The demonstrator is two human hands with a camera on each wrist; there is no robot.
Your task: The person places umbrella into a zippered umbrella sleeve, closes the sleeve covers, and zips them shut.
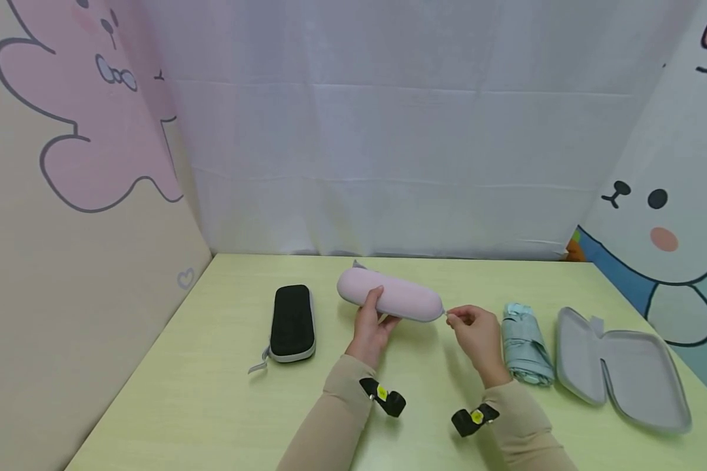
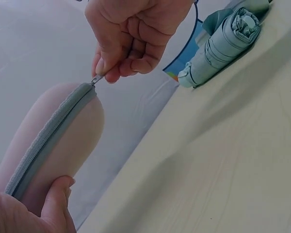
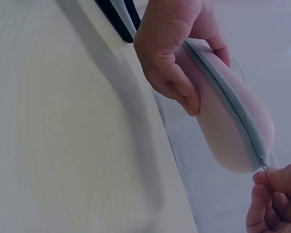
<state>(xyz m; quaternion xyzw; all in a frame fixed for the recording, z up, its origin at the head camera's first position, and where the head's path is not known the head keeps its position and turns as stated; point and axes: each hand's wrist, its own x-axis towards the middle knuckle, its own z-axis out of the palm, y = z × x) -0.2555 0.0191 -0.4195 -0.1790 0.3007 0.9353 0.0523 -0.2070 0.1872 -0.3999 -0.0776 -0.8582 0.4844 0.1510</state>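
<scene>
A pink zippered case (image 1: 391, 294) with rounded ends is held up above the table by my left hand (image 1: 372, 330), thumb on one face and fingers on the other. Its grey zipper (image 2: 51, 133) runs along the edge and looks closed in the left wrist view. At the case's right end, my right hand (image 1: 475, 337) pinches the small metal zipper pull (image 2: 97, 79) between thumb and index finger. The right wrist view shows the same pull (image 3: 264, 167) at the zipper's end.
On the pale yellow table (image 1: 212, 418), a black case (image 1: 292, 322) with a grey edge lies to the left. A folded light-green umbrella (image 1: 526, 343) lies right of my right hand. Beyond it, a grey case (image 1: 644, 376) lies spread open. A white curtain hangs behind.
</scene>
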